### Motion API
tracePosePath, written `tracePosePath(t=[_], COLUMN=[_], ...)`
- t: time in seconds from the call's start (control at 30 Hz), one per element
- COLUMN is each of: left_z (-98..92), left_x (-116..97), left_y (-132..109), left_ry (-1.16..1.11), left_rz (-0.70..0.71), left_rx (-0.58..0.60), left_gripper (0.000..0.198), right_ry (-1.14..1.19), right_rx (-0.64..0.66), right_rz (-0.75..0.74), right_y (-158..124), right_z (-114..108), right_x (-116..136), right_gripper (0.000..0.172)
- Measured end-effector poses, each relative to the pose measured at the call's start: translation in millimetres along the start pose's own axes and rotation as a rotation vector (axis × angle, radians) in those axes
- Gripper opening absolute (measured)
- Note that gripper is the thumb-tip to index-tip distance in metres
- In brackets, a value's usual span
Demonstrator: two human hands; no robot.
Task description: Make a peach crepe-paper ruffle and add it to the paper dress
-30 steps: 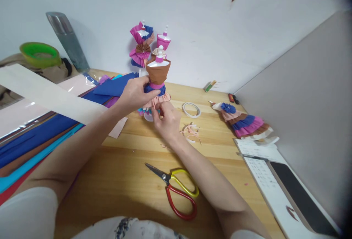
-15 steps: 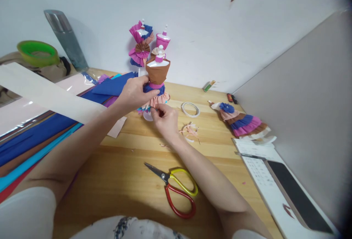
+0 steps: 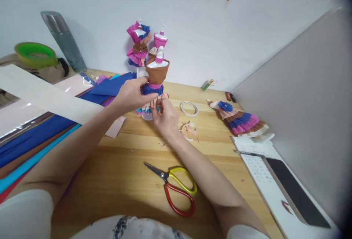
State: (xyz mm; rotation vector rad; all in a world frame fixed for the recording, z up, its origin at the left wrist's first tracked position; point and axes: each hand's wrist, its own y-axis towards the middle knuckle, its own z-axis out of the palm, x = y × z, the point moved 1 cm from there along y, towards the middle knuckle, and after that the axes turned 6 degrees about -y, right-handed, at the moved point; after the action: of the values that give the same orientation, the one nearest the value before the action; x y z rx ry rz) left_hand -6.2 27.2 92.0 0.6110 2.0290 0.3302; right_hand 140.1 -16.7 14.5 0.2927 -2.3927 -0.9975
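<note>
A small dress-form mannequin [image 3: 157, 73] stands upright on the table, dressed in a brown bodice, a pink waistband and a tiered skirt of blue, peach and turquoise ruffles. My left hand [image 3: 134, 93] grips it from the left, fingers behind the waist and thumb across the front of the skirt. At the skirt's lower front, my right hand [image 3: 167, 118] pinches the peach ruffle [image 3: 154, 103] between thumb and fingers. Scissors [image 3: 168, 184] with one yellow and one red handle lie in front of me, blades slightly apart.
Two more dressed mannequins [image 3: 139, 48] stand behind. To the right are a tape roll [image 3: 189, 108], peach scraps [image 3: 189, 128], a doll-size dress [image 3: 238, 119] and a phone [image 3: 298, 191] on a white board. Coloured crepe sheets [image 3: 38, 136] and a bottle [image 3: 64, 40] occupy the left.
My right hand has risen slightly along the skirt, and the peach ruffle at its fingers is bunched differently. My left hand keeps its hold. The whole view has shifted slightly.
</note>
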Motion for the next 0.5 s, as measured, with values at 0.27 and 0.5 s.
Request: tracePosePath(t=[0.27, 0.5], left_z=[-1.9, 1.4], left_x=[0.2, 4.7], left_y=[-6.2, -29.4], left_ry=[0.084, 0.154], left_rz=[0.017, 0.351], left_rx=[0.016, -0.309], left_gripper=[0.036, 0.042], right_ry=[0.054, 0.076], right_rx=[-0.054, -0.055], right_rz=[-0.01, 0.016], right_y=[0.9, 2.0], right_z=[1.2, 0.7], right_x=[-5.7, -6.3], right_gripper=[0.011, 0.011])
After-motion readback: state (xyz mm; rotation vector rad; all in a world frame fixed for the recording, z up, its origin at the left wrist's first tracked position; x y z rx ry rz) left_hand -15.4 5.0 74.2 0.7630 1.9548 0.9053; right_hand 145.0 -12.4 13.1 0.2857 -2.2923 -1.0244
